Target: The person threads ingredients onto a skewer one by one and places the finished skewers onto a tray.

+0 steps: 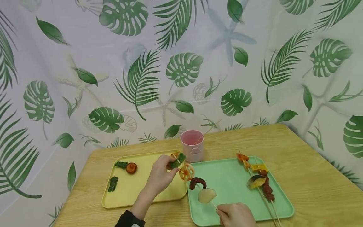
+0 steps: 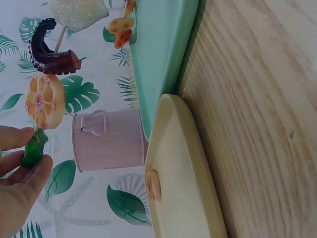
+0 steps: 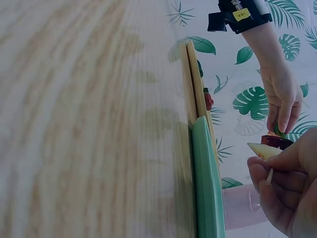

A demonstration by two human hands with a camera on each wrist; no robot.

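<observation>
A thin wooden skewer slants above the green tray. It carries a pale slice, a dark octopus tentacle and a lotus root slice. My left hand pinches a green vegetable piece at the skewer's tip. The left wrist view shows that green piece between thumb and finger of the left hand, just under the lotus root slice. My right hand grips the skewer's lower end. In the right wrist view the right hand pinches the skewer.
The yellow tray holds two green pieces and a mushroom. Two loaded skewers lie on the green tray's right side. A pink cup with a stick in it stands behind the trays. A leaf-print curtain surrounds the wooden table.
</observation>
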